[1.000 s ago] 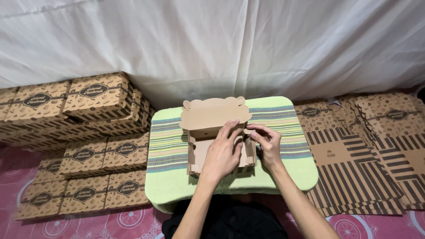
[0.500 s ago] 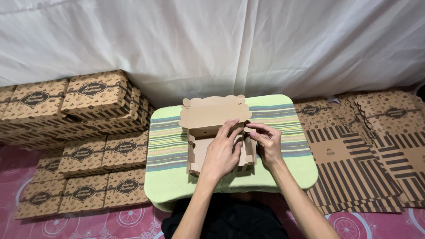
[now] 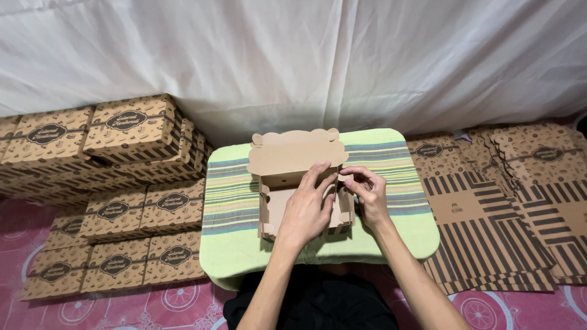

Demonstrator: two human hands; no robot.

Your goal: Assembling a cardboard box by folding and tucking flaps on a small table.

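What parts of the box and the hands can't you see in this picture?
Head view only:
- Right wall of the open cardboard box: covered by the left hand and right hand.
- Fingertips where the hands meet: overlapped, so the grip is unclear.
- Flat striped sheets: cut off by the right edge.
- Stacked finished boxes: cut off by the left edge.

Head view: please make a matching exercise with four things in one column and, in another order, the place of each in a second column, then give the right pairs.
Things:
1. half-folded box
2. stack of finished boxes
3. pile of flat box sheets
4. white cloth

Places:
A. hanging behind everything
B. on the floor, right of the striped cushion
C. on the cushion, under both hands
D. on the floor, left of the cushion

Pairs: 1-C, 2-D, 3-B, 4-A
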